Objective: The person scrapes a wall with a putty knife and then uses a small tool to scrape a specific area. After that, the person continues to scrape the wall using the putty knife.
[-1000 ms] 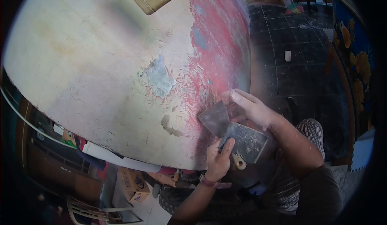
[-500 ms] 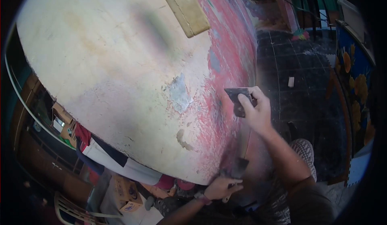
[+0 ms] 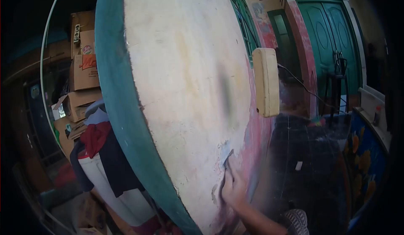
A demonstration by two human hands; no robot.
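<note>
My right hand (image 3: 234, 189) is closed on a dark flat piece (image 3: 228, 157), held with its edge against the wall (image 3: 185, 87). Its thin, pointed corner lies over a bare grey patch in the cream paint, and the fingers cover most of the rest. Just left of the hand a flaked spot (image 3: 214, 193) shows in the paint. Pink, scraped paint runs down the wall's right side, beside the hand. My left hand is out of view.
A cream box (image 3: 267, 82) with a cable juts from the wall above my hand. At left, past the teal wall edge (image 3: 115, 66), are cardboard boxes (image 3: 85, 72) and draped clothes (image 3: 96, 138). A small white block (image 3: 299, 166) lies on the dark tiled floor (image 3: 282, 184).
The view has tilted up, bringing the green doors and more wall into sight. My right hand has brought the dark piece onto the wall. My left hand, holding a scraper, has left the view.
</note>
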